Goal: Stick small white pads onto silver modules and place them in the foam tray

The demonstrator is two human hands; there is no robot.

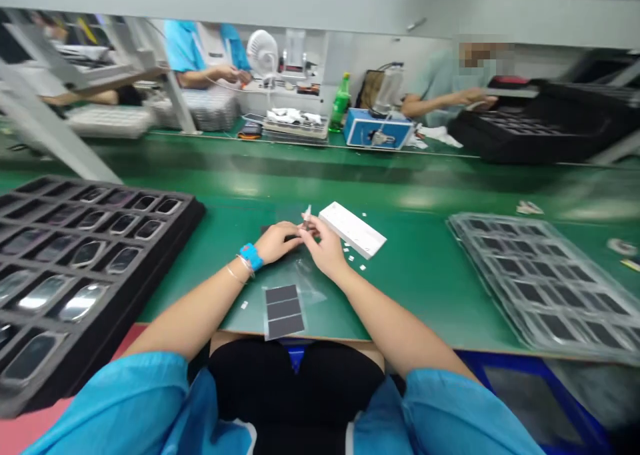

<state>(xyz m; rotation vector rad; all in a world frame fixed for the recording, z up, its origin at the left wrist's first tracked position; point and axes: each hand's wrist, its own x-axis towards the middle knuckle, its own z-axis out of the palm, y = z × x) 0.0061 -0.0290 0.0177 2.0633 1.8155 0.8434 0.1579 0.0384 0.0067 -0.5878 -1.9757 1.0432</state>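
My left hand (280,243) is low over the green table (400,288), its fingers bent in toward my other hand. A bit of dark sheet shows beside it; what its fingertips grip is hidden. My right hand (324,247) pinches a small thing with a white upright tip (307,212), too small to name. The fingertips of both hands meet. Just right of them lies a long white box (353,228), with several tiny white pieces (351,258) scattered by it. Nearer me is a clear sheet with three dark rectangles (284,301). Clear film (307,278) lies between.
A black foam tray (187,218) of glass-like panels stands at left. Stacked clear trays with dark rectangles (515,265) lie at right. Across the bench are two co-workers, a white fan (263,53), a green bottle (341,101) and a blue box (377,129). A grey beam (320,5) spans above.
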